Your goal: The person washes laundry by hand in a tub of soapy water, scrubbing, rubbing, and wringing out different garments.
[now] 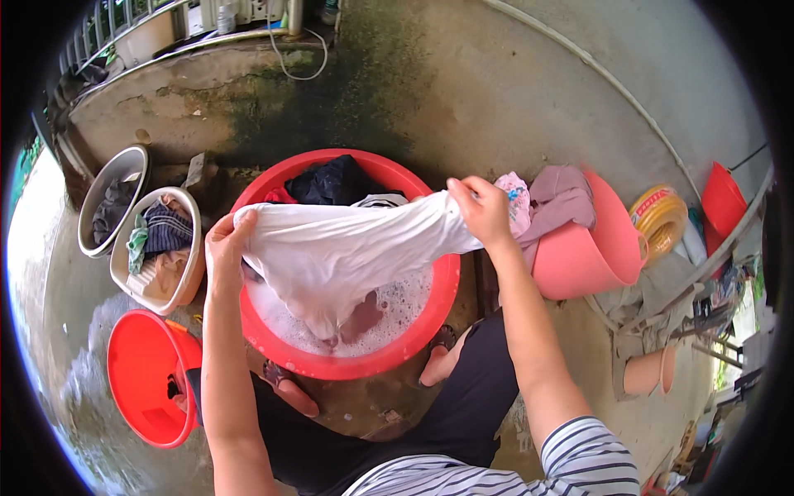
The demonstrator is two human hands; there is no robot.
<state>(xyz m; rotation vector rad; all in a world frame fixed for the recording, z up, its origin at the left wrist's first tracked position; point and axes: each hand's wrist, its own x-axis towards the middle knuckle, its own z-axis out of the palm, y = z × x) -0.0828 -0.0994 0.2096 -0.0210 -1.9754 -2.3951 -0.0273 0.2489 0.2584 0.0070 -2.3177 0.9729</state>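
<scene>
A wet white cloth garment point(347, 248) is stretched between my two hands above a large red basin point(289, 364). My left hand point(227, 240) grips its left end, and my right hand point(482, 211) is closed on the right end, held a little higher. The garment's lower part hangs toward the soapy water point(397, 306), where I cannot tell if it dips in. Dark clothes point(331, 182) are heaped at the basin's far side, partly hidden by the white cloth.
To the left stand a grey oval basin point(89, 227) and a beige basin point(195, 264), both with clothes, and a red bucket point(124, 388). A pink bucket point(571, 260) with mauve cloth point(562, 194) over its rim is at right, near a coiled yellow hose point(662, 221). A stained wall point(397, 99) rises behind.
</scene>
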